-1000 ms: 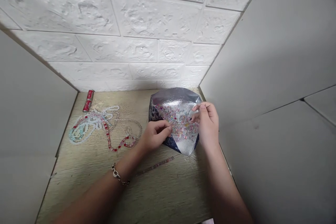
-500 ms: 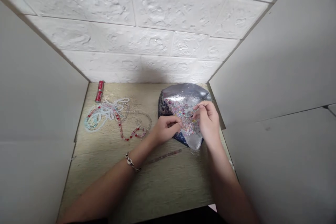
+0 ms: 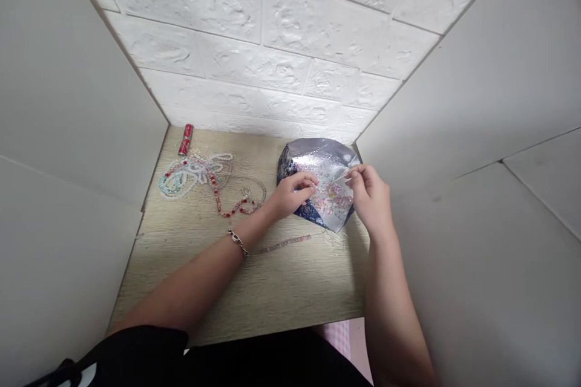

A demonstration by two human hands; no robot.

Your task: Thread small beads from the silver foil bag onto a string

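A silver-lined pouch (image 3: 318, 148) lies open at the back right of the table, with many small mixed beads (image 3: 329, 199) in it. Over its right side, my right hand (image 3: 373, 196) is closed in a pinch on a thin needle (image 3: 340, 178), which slants down left toward the beads. My left hand (image 3: 293, 193) is at the pouch's left side, thumb and fingers curled together; whatever they hold is too small to make out. A strung row of pinkish beads (image 3: 285, 243) lies on the table below the left wrist.
Tangled bead strands (image 3: 195, 175) in white, pale blue and red lie on the table (image 3: 272, 296) at the left. Behind them is a red tube (image 3: 186, 140). A white brick-patterned wall (image 3: 281, 66) stands at the back, with grey panels (image 3: 476, 151) at the sides.
The camera view has shifted. My right hand has tilted, and the needle now shows clearly over the beads. My left hand stays by the pouch's left side.
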